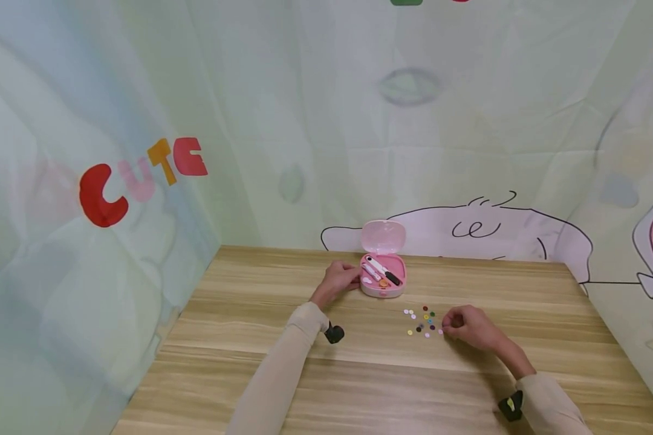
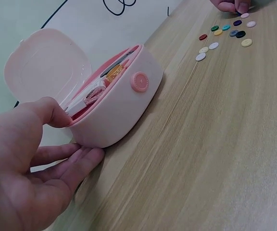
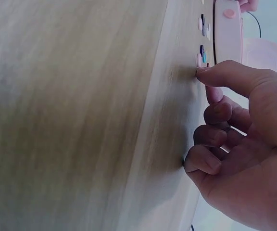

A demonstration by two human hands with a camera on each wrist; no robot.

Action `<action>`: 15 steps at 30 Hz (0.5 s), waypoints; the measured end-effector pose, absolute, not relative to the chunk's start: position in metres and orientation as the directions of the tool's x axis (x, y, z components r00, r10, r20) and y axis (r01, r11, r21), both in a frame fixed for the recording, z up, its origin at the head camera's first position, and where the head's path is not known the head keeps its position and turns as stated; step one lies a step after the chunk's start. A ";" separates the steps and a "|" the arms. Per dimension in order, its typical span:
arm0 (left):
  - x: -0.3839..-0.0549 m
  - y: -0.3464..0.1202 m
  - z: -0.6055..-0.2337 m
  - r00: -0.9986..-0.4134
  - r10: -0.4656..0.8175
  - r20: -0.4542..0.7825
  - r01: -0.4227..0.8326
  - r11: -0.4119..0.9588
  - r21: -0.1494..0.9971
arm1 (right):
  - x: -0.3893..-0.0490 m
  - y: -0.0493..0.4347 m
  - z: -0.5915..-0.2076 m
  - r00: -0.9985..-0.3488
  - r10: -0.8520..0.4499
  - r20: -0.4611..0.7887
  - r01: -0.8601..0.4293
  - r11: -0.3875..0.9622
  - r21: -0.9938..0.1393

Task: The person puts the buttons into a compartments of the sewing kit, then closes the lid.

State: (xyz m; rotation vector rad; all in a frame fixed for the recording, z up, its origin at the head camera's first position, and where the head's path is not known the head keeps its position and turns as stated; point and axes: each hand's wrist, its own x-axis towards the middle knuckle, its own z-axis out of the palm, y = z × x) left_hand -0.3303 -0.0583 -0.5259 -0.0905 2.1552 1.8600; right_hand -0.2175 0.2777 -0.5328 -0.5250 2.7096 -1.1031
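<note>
A small pink case [image 1: 382,293] stands toward the back of the table with its lid [image 1: 383,235] raised. Inside lie a slim white-and-black tool [image 1: 383,270], a white stick-like piece and a small orange item [image 1: 383,283]. My left hand [image 1: 337,283] holds the case's left side, thumb at the rim and fingers low against the wall. Several small colored buttons, among them a yellow one [image 1: 410,332], lie scattered to the case's front right. At their right edge is my right hand [image 1: 473,326], fingers bent, thumb and forefinger close to a pink button [image 1: 441,331]. Whether they pinch anything is hidden.
The wooden table [image 1: 370,386] meets a printed cloth backdrop [image 1: 305,121] behind and at both sides. The raised lid stands near the back edge. A dark camera [image 1: 334,333] is strapped to the left wrist, another [image 1: 511,406] to the right.
</note>
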 end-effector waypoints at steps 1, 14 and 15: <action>-0.330 -0.058 -0.526 -0.955 0.142 -0.261 -0.237 0.166 0.957 | -0.218 0.278 -0.533 -0.922 -0.388 -0.023 -0.260 0.662 -0.703; -0.329 -0.059 -0.521 -0.948 0.149 -0.282 -0.259 0.161 0.953 | -0.220 0.281 -0.530 -0.888 -0.457 0.043 -0.373 0.664 -0.647; -0.329 -0.058 -0.521 -0.948 0.150 -0.282 -0.258 0.161 0.953 | -0.221 0.282 -0.529 -0.886 -0.463 0.041 -0.377 0.664 -0.646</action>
